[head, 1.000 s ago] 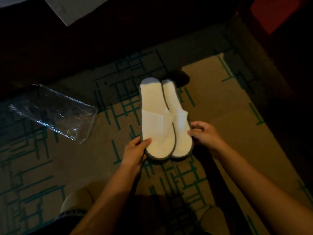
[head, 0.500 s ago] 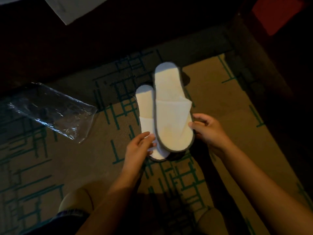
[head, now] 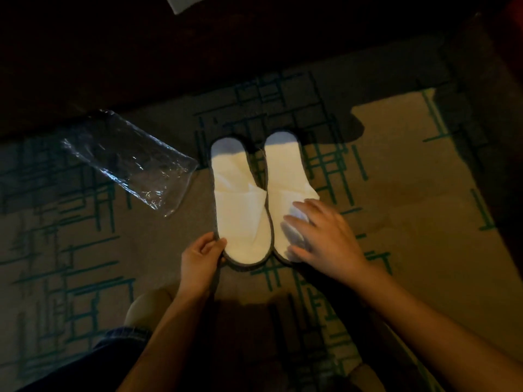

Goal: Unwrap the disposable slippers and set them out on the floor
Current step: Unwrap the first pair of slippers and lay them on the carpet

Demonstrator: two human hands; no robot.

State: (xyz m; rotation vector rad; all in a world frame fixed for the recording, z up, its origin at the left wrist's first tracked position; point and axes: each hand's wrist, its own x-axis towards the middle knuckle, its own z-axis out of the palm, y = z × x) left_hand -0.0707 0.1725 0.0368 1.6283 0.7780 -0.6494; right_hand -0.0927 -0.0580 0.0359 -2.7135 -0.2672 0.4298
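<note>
Patterned carpet (head: 424, 193), green lines; white sheet (head: 184, 2) top edge

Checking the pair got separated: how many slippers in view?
2. Left slipper lies on the carpet, left hand pinching its near edge. Right slipper lies beside it, right hand flat on top. None seems hidden.

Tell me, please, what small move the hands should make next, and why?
Probably both hands should let go and draw back. The two slippers already lie side by side on the carpet, out of the plastic wrapper lying to their left. The left hand pinches the left slipper's rim; the right hand rests flat on the other.
</note>
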